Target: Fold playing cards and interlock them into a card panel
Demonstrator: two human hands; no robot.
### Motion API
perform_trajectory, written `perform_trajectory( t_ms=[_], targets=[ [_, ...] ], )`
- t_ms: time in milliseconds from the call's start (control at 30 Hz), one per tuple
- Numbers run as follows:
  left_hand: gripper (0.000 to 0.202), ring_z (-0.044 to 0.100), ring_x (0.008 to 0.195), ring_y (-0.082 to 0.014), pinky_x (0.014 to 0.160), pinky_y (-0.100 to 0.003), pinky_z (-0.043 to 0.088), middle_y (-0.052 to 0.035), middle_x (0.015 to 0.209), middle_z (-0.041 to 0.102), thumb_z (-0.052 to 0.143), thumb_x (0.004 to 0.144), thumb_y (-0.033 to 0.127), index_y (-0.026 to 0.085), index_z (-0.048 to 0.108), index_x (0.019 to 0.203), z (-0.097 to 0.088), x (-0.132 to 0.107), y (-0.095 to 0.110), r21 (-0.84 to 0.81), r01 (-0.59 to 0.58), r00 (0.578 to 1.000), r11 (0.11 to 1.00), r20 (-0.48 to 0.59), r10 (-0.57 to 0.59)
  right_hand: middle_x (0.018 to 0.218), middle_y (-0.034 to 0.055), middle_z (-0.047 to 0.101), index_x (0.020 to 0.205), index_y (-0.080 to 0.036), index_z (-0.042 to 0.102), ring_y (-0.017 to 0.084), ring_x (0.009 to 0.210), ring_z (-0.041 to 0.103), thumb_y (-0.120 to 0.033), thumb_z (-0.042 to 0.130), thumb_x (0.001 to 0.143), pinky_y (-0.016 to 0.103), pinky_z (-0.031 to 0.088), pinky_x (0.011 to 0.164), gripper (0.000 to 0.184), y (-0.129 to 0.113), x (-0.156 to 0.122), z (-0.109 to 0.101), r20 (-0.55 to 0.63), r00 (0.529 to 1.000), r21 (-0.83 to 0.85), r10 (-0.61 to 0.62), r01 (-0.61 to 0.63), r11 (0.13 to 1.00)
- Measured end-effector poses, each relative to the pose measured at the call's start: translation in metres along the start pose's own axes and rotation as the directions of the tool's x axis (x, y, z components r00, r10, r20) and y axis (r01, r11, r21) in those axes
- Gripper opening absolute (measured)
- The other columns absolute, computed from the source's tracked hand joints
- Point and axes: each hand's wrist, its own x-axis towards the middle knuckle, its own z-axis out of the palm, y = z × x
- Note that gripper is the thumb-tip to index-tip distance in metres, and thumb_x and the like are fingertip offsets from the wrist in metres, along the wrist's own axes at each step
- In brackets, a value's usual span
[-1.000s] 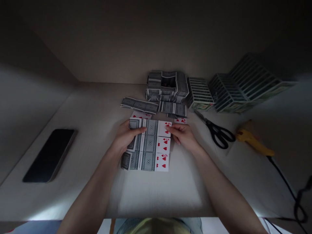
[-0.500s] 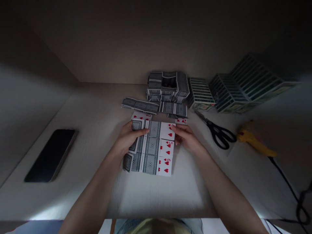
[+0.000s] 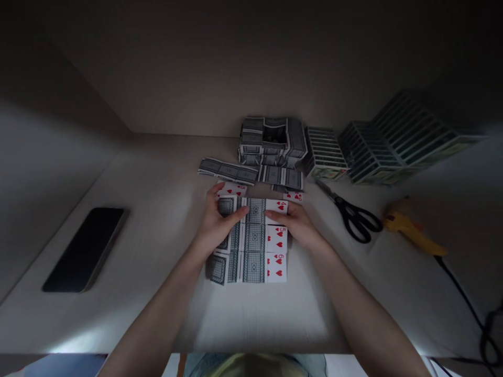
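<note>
A joined panel of playing cards point(image 3: 254, 238) lies in front of me, mostly dark patterned backs, with hearts faces down its right side. My left hand point(image 3: 216, 222) grips the panel's upper left, thumb on top and fingers at the outer edge. On the upper right, my right hand point(image 3: 296, 222) pinches the four of hearts with its thumb on the face; its other fingers are hidden behind. Just beyond the panel lie a folded card strip point(image 3: 228, 170) and a second card piece point(image 3: 281, 176). Two hearts cards show partly past the panel's far edge.
At the back stands a box built of cards point(image 3: 251, 139), with slatted card structures point(image 3: 324, 152) to its right. Black-handled scissors point(image 3: 356, 217) and a yellow glue gun point(image 3: 414, 230) with a black cord lie right. A phone point(image 3: 84, 248) rests at left on the table point(image 3: 149, 178).
The card panel has shifted slightly right and sits straighter. My left hand has moved right with it, its fingers reaching over the far left corner. My right thumb lies further in on the card.
</note>
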Motion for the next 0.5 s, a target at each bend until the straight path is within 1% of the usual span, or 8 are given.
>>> perform_trajectory(
  t_ms=[67,133,167,233,267,333,433,500],
  targets=[
    [0.048,0.05,0.104,-0.0193,0.09,-0.036,0.04,-0.0075,0.112,0.053,0.061,0.07,0.032,0.021,0.045,0.114,-0.004,-0.001,0.004,0.172,-0.186,0.982,0.967,0.004,0.189,0.071,0.0009,0.065,0.075,-0.015,0.061,0.013,0.058,0.057,-0.03,0.07,0.057,0.026,0.044,0.057,0.025,-0.001,-0.002,-0.001,0.031,0.999,-0.005,0.023,-0.023,1.0],
    [0.031,0.045,0.111,-0.0215,0.096,-0.039,0.032,-0.0069,0.113,0.053,0.058,0.072,0.031,0.02,0.056,0.101,-0.007,-0.003,0.009,0.351,-0.365,0.931,0.862,0.106,0.35,0.064,-0.0016,0.062,0.072,-0.014,0.06,0.011,0.053,0.054,-0.029,0.071,0.056,0.024,0.042,0.052,0.024,0.0,-0.004,0.0,0.067,0.997,-0.037,0.042,-0.04,0.999],
    [0.027,0.044,0.112,-0.0224,0.098,-0.041,0.029,-0.0064,0.112,0.054,0.058,0.073,0.031,0.021,0.058,0.098,-0.007,-0.005,0.011,0.408,-0.432,0.902,0.805,0.192,0.386,0.062,-0.0026,0.061,0.07,-0.014,0.06,0.01,0.051,0.053,-0.028,0.072,0.055,0.023,0.041,0.051,0.024,0.001,-0.005,0.001,0.092,0.995,-0.058,0.047,-0.042,0.997],
    [0.027,0.049,0.104,-0.0219,0.096,-0.041,0.031,-0.0058,0.103,0.059,0.055,0.074,0.032,0.021,0.059,0.099,-0.006,-0.007,0.012,0.438,-0.496,0.86,0.75,0.365,0.356,0.061,-0.0037,0.06,0.07,-0.014,0.06,0.01,0.051,0.052,-0.028,0.072,0.055,0.022,0.04,0.05,0.024,0.002,-0.006,0.002,0.14,0.99,-0.102,0.036,-0.022,0.995],
    [0.028,0.052,0.098,-0.0209,0.092,-0.039,0.035,-0.0058,0.099,0.061,0.054,0.075,0.032,0.021,0.059,0.101,-0.005,-0.008,0.012,0.428,-0.49,0.852,0.759,0.419,0.314,0.062,-0.0038,0.06,0.071,-0.014,0.061,0.009,0.052,0.052,-0.029,0.072,0.055,0.022,0.039,0.051,0.024,0.002,-0.007,0.003,0.162,0.986,-0.121,0.025,-0.006,0.993],
    [0.028,0.056,0.089,-0.0191,0.082,-0.034,0.041,-0.0055,0.094,0.063,0.052,0.077,0.034,0.02,0.059,0.099,-0.003,-0.009,0.009,0.403,-0.403,0.876,0.821,0.43,0.219,0.063,-0.0036,0.061,0.074,-0.014,0.062,0.009,0.053,0.052,-0.032,0.07,0.058,0.021,0.039,0.051,0.025,0.001,-0.006,0.001,0.184,0.983,-0.136,0.014,0.011,0.991],
    [0.024,0.057,0.075,-0.0161,0.068,-0.028,0.044,-0.0028,0.083,0.063,0.053,0.075,0.037,0.019,0.059,0.089,-0.003,-0.005,0.003,0.294,-0.187,0.938,0.937,0.338,0.08,0.064,-0.0018,0.062,0.079,-0.016,0.063,0.011,0.052,0.054,-0.043,0.062,0.066,0.021,0.038,0.049,0.031,-0.002,-0.003,-0.007,0.106,0.994,-0.077,0.031,-0.023,0.997],
    [0.02,0.056,0.068,-0.0133,0.061,-0.024,0.043,-0.0003,0.075,0.061,0.055,0.074,0.036,0.018,0.057,0.083,-0.004,0.0,0.003,0.117,-0.046,0.969,0.992,0.248,0.016,0.066,0.0013,0.065,0.078,-0.016,0.063,0.014,0.057,0.058,-0.052,0.053,0.07,0.025,0.042,0.052,0.037,-0.002,0.001,-0.015,0.034,0.998,-0.048,0.054,-0.052,0.997]
  ],
)
